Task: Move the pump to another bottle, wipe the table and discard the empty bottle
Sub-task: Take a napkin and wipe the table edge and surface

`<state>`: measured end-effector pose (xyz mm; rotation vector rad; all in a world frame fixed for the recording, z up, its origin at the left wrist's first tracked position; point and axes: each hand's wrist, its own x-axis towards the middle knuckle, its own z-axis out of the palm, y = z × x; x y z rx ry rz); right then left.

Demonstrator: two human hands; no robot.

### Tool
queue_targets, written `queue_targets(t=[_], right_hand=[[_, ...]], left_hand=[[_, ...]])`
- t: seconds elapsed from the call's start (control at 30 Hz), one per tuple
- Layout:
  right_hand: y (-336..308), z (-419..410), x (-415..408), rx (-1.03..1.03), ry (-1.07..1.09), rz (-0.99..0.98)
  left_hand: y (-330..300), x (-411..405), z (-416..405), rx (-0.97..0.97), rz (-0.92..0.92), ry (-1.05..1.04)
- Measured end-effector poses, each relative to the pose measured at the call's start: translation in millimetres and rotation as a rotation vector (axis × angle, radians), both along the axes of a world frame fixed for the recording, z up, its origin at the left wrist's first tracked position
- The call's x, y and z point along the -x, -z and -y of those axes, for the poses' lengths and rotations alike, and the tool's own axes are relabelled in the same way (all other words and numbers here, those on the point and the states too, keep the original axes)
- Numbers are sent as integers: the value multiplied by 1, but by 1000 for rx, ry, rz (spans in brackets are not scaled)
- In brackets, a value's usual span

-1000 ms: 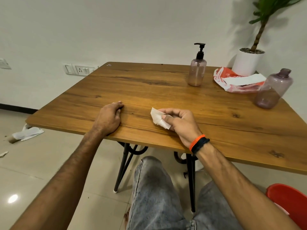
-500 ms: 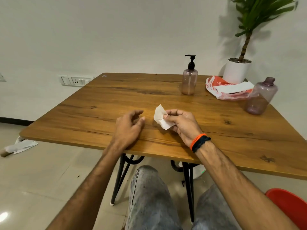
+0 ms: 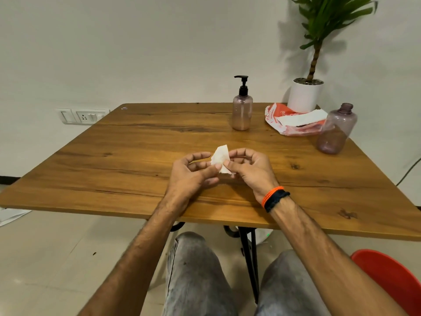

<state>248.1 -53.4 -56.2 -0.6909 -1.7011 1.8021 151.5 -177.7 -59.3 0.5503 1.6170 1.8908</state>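
A small white tissue (image 3: 220, 157) is pinched between both hands just above the middle of the wooden table (image 3: 136, 160). My left hand (image 3: 192, 176) grips its lower left edge with thumb and fingers. My right hand (image 3: 249, 169), with orange and black bands at the wrist, holds its right side. At the back stands a pinkish bottle with a black pump (image 3: 242, 106). A second pinkish bottle (image 3: 336, 130) with no cap stands at the right, open at the neck.
A red and white wipes packet (image 3: 293, 120) lies at the back right, in front of a white plant pot (image 3: 304, 94). A red chair seat (image 3: 391, 277) is at the lower right. My knees are under the near table edge. A wall socket (image 3: 83, 116) is at left.
My left hand left the table surface and moved right to the tissue, now gripping it together with the right hand. The tissue is raised slightly.
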Motion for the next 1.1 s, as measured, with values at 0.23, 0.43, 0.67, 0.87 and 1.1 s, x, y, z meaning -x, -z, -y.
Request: queue_targets(t=[0.23, 0.43, 0.67, 0.87, 1.1], right_hand=[[-3, -19, -24, -15, -33, -53], [-5, -51, -55, 46, 23, -49], [-6, -99, -95, 62, 45, -76], [-7, -145, -126, 36, 227, -36], [-13, -184, -166, 150, 479, -6]], left_hand=[[5, -6, -23, 56, -201, -10], [2, -23, -64, 48, -254, 46], [-2, -46, -124, 77, -138, 200], [-11, -66, -184, 156, -186, 410], [-19, -107, -251, 239, -273, 497]])
